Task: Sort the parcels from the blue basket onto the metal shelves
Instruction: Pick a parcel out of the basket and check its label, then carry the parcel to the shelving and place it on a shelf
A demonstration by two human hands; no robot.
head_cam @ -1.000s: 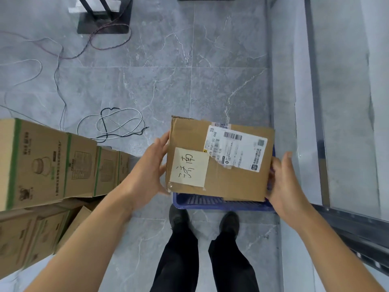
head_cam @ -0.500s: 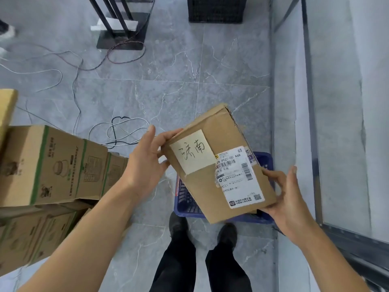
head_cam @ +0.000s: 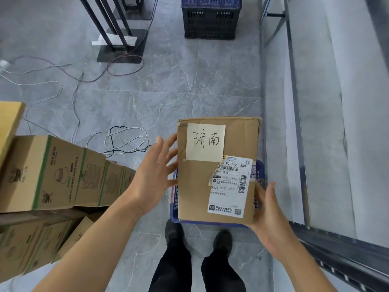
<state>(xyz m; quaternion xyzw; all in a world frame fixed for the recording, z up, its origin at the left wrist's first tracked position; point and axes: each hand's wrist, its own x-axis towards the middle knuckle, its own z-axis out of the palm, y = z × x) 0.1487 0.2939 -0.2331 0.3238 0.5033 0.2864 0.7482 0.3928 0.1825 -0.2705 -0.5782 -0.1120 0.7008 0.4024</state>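
A brown cardboard parcel [head_cam: 195,190] with a handwritten yellow note and a white shipping label is held upright above the blue basket [head_cam: 260,171], which shows only at its rim behind the parcel. My right hand [head_cam: 268,216] supports the parcel's lower right corner, fingers going underneath and behind it. My left hand [head_cam: 154,173] has straight, spread fingers just touching the parcel's left edge. The metal shelf [head_cam: 320,127] runs along the right side.
Stacked printed cartons [head_cam: 56,173] stand at my left. Loose cables [head_cam: 117,140] lie on the grey tile floor ahead. A dark crate [head_cam: 210,24] and a black stand base [head_cam: 120,47] are farther off. My shoes [head_cam: 174,232] are just below the basket.
The parcel has turned from tilted to upright, with the note on top. My left hand has opened and now only touches the left edge; my right hand stays at the lower right corner.
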